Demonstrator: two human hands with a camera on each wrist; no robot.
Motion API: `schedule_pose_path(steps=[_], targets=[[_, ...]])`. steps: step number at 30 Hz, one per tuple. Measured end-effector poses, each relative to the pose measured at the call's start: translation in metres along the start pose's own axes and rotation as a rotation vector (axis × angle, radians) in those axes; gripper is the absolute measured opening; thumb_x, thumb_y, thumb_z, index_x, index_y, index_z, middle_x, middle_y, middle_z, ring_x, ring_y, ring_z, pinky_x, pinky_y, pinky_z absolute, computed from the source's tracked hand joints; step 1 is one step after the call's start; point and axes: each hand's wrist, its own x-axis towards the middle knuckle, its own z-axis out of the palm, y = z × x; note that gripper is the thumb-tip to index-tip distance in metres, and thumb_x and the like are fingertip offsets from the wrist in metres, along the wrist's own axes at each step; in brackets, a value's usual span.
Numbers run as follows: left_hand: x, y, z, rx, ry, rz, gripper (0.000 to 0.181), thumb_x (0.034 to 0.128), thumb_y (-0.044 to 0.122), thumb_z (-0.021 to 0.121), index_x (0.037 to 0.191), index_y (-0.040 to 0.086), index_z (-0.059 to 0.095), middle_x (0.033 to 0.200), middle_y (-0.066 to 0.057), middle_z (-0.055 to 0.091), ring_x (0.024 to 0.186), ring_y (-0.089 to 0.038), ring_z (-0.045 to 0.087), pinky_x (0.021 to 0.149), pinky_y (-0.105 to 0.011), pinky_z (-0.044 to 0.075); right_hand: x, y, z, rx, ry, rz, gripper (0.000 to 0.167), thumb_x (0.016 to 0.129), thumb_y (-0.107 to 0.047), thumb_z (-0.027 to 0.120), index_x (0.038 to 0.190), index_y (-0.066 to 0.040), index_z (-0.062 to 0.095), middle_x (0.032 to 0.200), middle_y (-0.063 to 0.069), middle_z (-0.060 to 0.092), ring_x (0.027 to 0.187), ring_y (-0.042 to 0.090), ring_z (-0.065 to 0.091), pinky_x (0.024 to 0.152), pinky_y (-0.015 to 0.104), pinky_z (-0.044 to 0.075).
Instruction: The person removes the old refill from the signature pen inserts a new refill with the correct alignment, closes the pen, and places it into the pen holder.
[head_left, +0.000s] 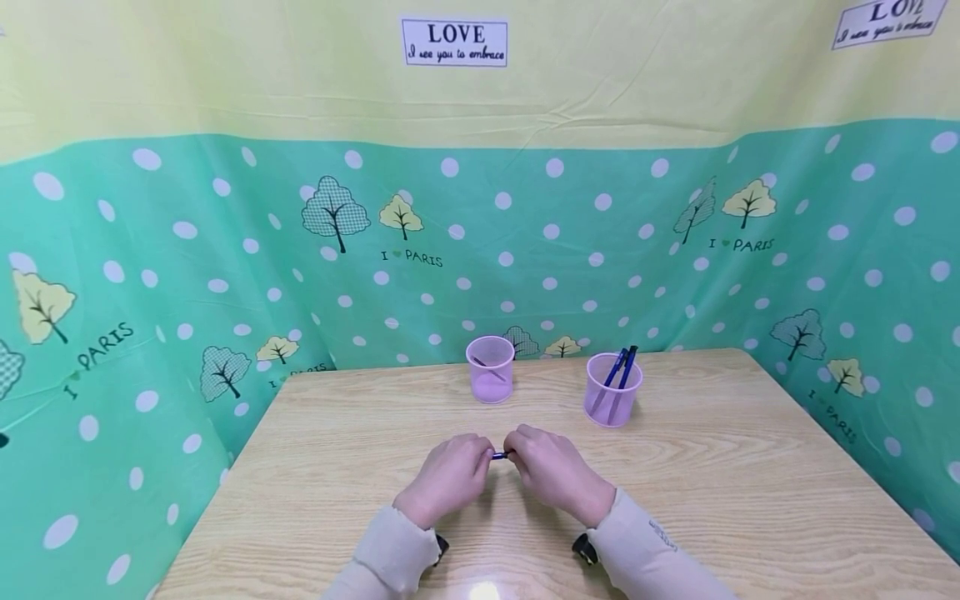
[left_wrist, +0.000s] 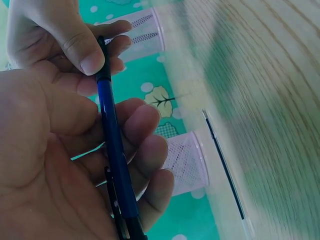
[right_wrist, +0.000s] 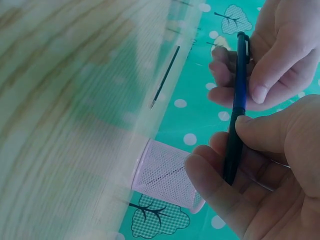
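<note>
Both hands hold one slim blue-and-black pen (head_left: 500, 456) between them, above the wooden table. My left hand (head_left: 453, 475) grips its blue barrel (left_wrist: 112, 135), on the side with the clip (right_wrist: 247, 47). My right hand (head_left: 555, 471) pinches the black front section (right_wrist: 233, 145) between thumb and fingers. The two parts appear joined in a line. A thin dark pen refill (left_wrist: 226, 170) with a metal tip lies on the table below the hands; the right wrist view also shows this refill (right_wrist: 165, 77). It is hidden in the head view.
Behind the hands stands a pink mesh cup (head_left: 491, 390) with a thin dark stick in it. To its right, a second pink mesh cup (head_left: 600, 408) holds two blue pens (head_left: 621, 371). A green dotted curtain (head_left: 450, 308) hangs around the wooden table (head_left: 330, 467).
</note>
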Motion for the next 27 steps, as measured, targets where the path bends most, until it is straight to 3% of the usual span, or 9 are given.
schedule_pose_path(steps=[7, 18, 27], targets=[[0.0007, -0.0005, 0.0001, -0.006, -0.038, -0.014, 0.018, 0.0940, 0.012, 0.053, 0.079, 0.013, 0.062, 0.068, 0.009, 0.049, 0.061, -0.009, 0.046, 0.055, -0.026, 0.041, -0.0003, -0.0003, 0.0006, -0.006, -0.006, -0.001, 0.007, 0.087, -0.009, 0.066, 0.088, -0.015, 0.066, 0.079, -0.007, 0.057, 0.070, 0.009, 0.057, 0.059, 0.025, 0.050], [-0.0011, -0.0010, -0.0003, 0.013, 0.011, 0.011, 0.006, 0.0899, 0.013, 0.062, 0.085, 0.016, 0.063, 0.076, 0.009, 0.051, 0.070, -0.008, 0.049, 0.061, -0.025, 0.044, -0.0004, -0.0003, 0.0006, -0.007, -0.010, 0.004, 0.006, 0.087, -0.009, 0.066, 0.087, -0.016, 0.066, 0.078, -0.008, 0.056, 0.070, 0.009, 0.056, 0.058, 0.027, 0.050], [-0.0018, -0.0004, -0.0022, 0.000, 0.021, 0.025, 0.008, 0.0859, 0.011, 0.067, 0.085, 0.015, 0.060, 0.079, 0.008, 0.051, 0.072, -0.009, 0.049, 0.062, -0.025, 0.044, 0.0002, -0.0004, 0.0012, -0.004, -0.015, 0.003, 0.006, 0.087, -0.010, 0.065, 0.087, -0.016, 0.065, 0.078, -0.008, 0.055, 0.068, 0.008, 0.055, 0.057, 0.026, 0.049]])
